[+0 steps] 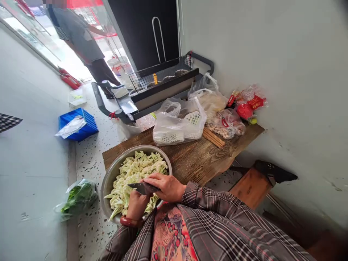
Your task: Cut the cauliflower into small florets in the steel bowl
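Note:
A wide metal bowl (103,188) full of cauliflower florets (141,165) stands at the near left end of the wooden table, close to my body. My right hand (168,186) is closed on a dark-bladed knife (140,187), whose tip points left over the florets. Just below the blade is my left hand (137,204), a reddish bracelet at its wrist. Its fingers are curled in, and the knife and right hand partly cover them. Cauliflower lies right against the left hand; what it grips is hidden.
On the wooden table (190,166) are white plastic bags (179,127), wooden skewers (213,137) and red packages (250,105). A black cart (165,90) stands behind. Left on the floor are a blue crate (91,123) and bagged greens (78,197). A person (78,36) stands beyond the doorway.

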A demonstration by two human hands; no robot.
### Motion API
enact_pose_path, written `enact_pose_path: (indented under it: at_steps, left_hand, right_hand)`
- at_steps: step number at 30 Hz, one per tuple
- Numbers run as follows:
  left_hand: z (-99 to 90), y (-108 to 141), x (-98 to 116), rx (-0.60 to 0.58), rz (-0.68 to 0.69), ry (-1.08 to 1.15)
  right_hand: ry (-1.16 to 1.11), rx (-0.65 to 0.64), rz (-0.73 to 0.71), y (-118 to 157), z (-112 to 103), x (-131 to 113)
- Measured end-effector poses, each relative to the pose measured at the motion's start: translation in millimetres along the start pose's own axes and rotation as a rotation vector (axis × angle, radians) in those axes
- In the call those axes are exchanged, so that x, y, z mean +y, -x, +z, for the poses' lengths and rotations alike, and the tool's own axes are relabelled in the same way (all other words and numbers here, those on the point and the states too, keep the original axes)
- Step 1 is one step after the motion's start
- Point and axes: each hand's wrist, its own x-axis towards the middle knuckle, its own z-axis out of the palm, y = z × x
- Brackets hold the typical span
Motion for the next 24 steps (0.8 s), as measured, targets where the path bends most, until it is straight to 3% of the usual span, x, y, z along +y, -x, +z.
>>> enact_pose_path:
  at_steps: [5,12,16,24]
  left_hand:
    - [2.4,11,0,-0.004,-0.035,0.079]
    - [3.4,19,7,0.001,-0.117,0.338]
    - [3.0,23,10,-0.024,-0.125,0.358]
    - [5.0,30,4,-0.089,-0.185,0.41]
  right_hand:
    - [-0.022,0.004,-0.009,-2,2,-5]
    - [-0.008,0.045,-0.052,2,21,4]
    - [0.035,0.042,-0.097,4,25,7]
    - [0.116,0.165,-0.103,9,37,1]
